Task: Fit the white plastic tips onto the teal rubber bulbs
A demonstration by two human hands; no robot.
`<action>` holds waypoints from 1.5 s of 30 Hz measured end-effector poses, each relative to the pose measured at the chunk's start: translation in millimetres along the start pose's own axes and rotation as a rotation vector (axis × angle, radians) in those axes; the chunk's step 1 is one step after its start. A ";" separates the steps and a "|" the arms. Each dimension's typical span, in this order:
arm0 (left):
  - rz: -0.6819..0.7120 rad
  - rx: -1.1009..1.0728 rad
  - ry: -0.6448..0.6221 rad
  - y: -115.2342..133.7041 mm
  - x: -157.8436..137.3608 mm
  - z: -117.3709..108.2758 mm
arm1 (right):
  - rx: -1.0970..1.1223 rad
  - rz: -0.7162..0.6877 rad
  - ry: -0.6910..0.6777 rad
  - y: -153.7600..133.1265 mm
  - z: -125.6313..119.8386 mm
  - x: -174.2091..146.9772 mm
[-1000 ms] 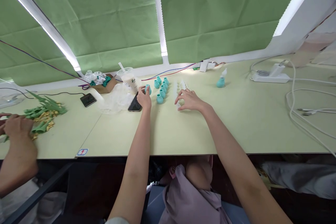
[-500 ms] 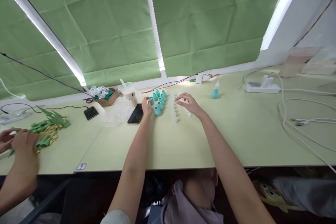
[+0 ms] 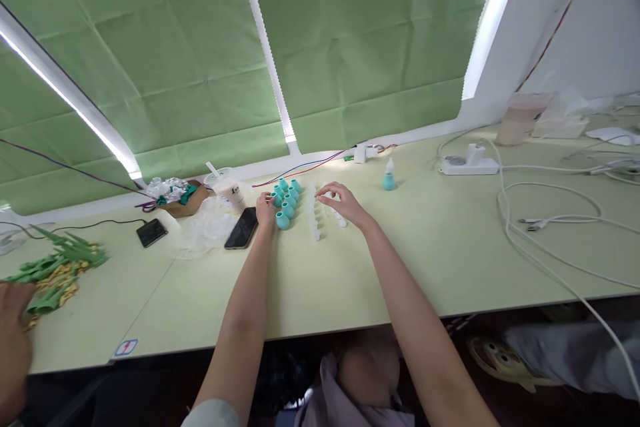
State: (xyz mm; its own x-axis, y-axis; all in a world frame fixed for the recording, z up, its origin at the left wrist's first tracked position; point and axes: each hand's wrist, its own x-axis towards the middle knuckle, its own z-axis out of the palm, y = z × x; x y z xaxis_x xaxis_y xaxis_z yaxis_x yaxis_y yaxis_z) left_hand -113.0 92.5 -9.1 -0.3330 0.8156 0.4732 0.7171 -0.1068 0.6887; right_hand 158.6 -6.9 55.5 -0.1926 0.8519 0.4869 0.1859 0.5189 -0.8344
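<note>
Several teal squeeze bulbs (image 3: pixel 291 201) with open necks stand in two rows on the table. At the left edge of these rows my left hand (image 3: pixel 265 209) has its fingers curled against one teal bulb (image 3: pixel 276 199), seemingly gripping it where it stands. To the right of the bulbs runs a line of small translucent white nozzles (image 3: pixel 313 217). My right hand (image 3: pixel 344 203) reaches over from the right, thumb and forefinger nearly together at a nozzle in the far part of this line. More small white pieces (image 3: pixel 341 219) lie below that hand, partly hidden by it.
A teal bulb with a white nozzle (image 3: pixel 389 177) stands apart at the right. Left are a phone (image 3: pixel 241 229), plastic bag (image 3: pixel 203 230), drink cup (image 3: pixel 230 190) and cardboard box (image 3: pixel 193 200). A power strip (image 3: pixel 470 167) and white cables lie right. Another person's hand (image 3: pixel 14 320) is far left.
The whole view has shifted, so the table items appear further left. My right thumb and forefinger have drawn closer together at the nozzle line. My left hand stays at the bulbs.
</note>
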 end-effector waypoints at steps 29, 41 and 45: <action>0.032 -0.102 0.331 9.3 -43.0 -35.7 | -0.442 0.314 0.925 72.4 -79.6 16.7; 0.294 -0.182 0.404 83.4 -82.8 -57.6 | -0.218 0.088 0.500 43.7 -83.5 26.7; 0.551 -0.141 0.075 107.8 -97.8 -49.5 | 0.233 -0.007 0.014 -1.8 -24.4 18.5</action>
State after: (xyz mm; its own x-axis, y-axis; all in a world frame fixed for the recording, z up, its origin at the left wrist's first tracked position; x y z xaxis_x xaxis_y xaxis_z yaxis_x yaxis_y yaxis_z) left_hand -33.5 -26.9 46.1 0.0212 0.5760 0.8172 0.7103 -0.5839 0.3932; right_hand 178.2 9.7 72.3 -0.1794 0.8499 0.4955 -0.0433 0.4964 -0.8670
